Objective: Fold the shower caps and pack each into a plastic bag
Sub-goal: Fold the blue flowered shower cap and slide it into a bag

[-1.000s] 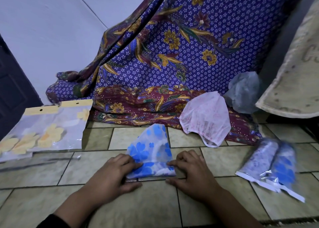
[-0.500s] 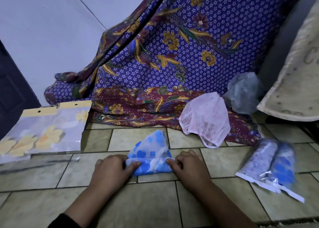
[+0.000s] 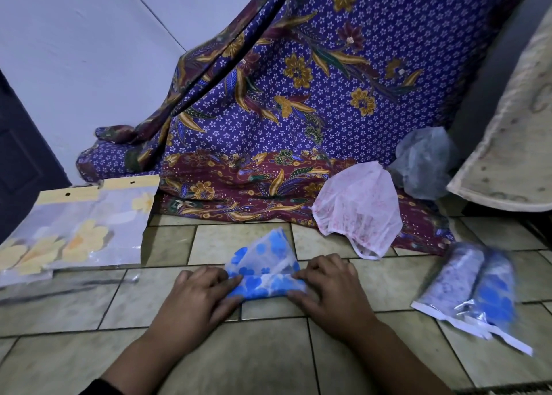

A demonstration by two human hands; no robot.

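Blue-flowered shower cap [image 3: 263,270] on the tiled floor [image 3: 268,358], its near edge folded up into a band. The left hand [image 3: 195,300] and right hand [image 3: 331,290] each take one end of that band, grip pinching the cap, fingers on top and thumb at the near edge. A pink cap [image 3: 358,212] lies behind on the batik cloth [image 3: 298,101]. Two packed bags [image 3: 475,290] lie to the right and flat empty bags [image 3: 83,233] to the left.

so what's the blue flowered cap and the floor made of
The blue flowered shower cap looks like thin translucent plastic film: its upper flap looks see-through and it holds a crease. The floor is probably ceramic tile, mottled beige with dark grout lines and a dull sheen.
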